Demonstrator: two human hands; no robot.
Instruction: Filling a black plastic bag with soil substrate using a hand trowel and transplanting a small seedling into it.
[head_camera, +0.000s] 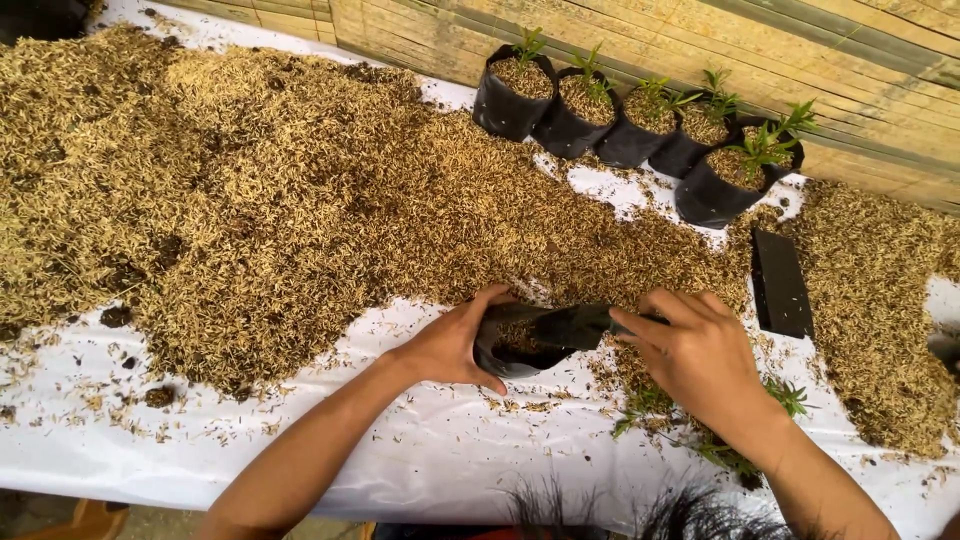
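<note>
A black plastic grow bag (545, 335) lies on its side on the white sheet, its mouth toward my left, with some husk mix inside. My left hand (450, 345) grips the bag's open rim. My right hand (695, 355) holds its other end, fingers closed on the plastic. A large heap of rice husk mix (270, 190) spreads across the table just beyond both hands. Small green seedlings (790, 395) lie loose on the sheet under and beside my right wrist.
Several filled black bags with seedlings (640, 125) stand in a row at the back against a bamboo wall (640, 40). A flat stack of folded black bags (780, 285) lies right of my hands. The white sheet (420, 450) covers the table's near edge.
</note>
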